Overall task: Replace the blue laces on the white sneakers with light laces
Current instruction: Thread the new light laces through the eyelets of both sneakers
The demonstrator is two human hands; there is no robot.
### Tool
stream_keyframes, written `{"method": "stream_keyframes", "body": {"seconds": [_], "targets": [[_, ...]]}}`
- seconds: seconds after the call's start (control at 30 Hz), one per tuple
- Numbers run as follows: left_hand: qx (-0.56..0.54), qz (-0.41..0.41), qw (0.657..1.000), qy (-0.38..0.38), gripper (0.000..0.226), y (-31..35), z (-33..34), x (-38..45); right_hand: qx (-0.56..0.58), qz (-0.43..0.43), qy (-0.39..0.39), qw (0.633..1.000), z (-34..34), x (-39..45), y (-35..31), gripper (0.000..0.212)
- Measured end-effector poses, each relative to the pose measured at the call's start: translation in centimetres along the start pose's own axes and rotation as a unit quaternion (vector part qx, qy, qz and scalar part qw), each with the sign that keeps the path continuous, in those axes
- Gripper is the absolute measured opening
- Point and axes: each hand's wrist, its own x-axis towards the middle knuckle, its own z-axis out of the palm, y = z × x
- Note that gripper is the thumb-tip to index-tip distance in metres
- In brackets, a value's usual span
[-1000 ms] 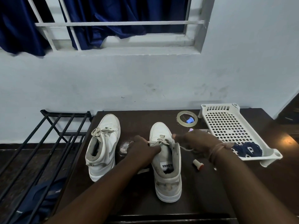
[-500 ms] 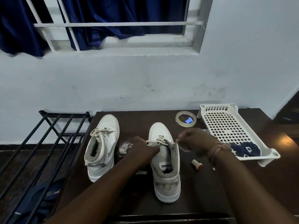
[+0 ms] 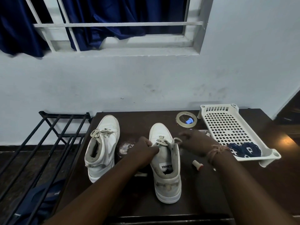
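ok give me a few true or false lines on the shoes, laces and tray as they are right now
1. Both sneakers carry light laces. True: left sneaker, right sneaker.
2. The blue laces lie in the tray. True.
3. The right hand rests flat on the table. False: it pinches the light lace of the right sneaker.
4. The tape roll sits inside the tray. False: it lies on the table beside it.
5. The left hand holds the left sneaker. False: it grips the right one.
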Motion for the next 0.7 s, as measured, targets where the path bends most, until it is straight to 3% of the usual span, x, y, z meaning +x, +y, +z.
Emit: {"method": "stream_keyframes", "body": {"seconds": [0.07,0.13,0.33,0.37,0.43,0.5,0.53,0.57,0.63,0.7], "targets": [[0.03,0.017,0.999,0.006,0.023,0.2,-0.2,-0.2,0.029,-0.025,-0.026,0.999,1.0,0.5,-0.6,0.011],[0.077,0.02,0.997,-0.003,0.02,0.9,-0.5,-0.5,0.03,-0.004,-0.047,0.998,1.3,0.5,-0.6,0.026],[0.22,0.037,0.971,-0.087,0.043,1.5,-1.1,0.4,-0.028,0.048,-0.051,0.997,0.1,-0.3,-1.2,0.022],[0.199,0.04,0.975,-0.092,0.043,1.2,-1.2,0.6,-0.042,0.043,-0.061,0.996,0.3,-0.4,-1.5,0.022],[0.028,-0.001,0.992,-0.122,0.053,0.5,-1.6,1.0,-0.032,0.041,-0.069,0.996,0.5,-0.8,-1.9,0.018],[-0.156,-0.06,0.973,-0.159,0.066,-0.2,-1.9,1.1,-0.088,-0.007,-0.072,0.994,0.0,-1.0,-2.1,0.031],[-0.181,-0.057,0.969,-0.157,0.062,-0.3,-2.0,1.1,-0.112,-0.026,-0.082,0.99,-0.1,-0.6,-1.8,0.033],[-0.176,-0.045,0.973,-0.14,0.054,-0.5,-2.0,1.4,-0.145,-0.041,-0.093,0.984,-0.3,-0.8,-1.7,0.031],[-0.131,-0.018,0.988,-0.083,0.04,-0.7,-2.0,1.9,-0.109,-0.003,-0.092,0.99,-0.6,-0.9,-1.7,0.022],[-0.057,0.012,0.998,-0.03,0.035,-0.7,-2.2,2.2,-0.039,0.045,-0.054,0.997,-1.4,-1.7,-2.5,0.034]]}}
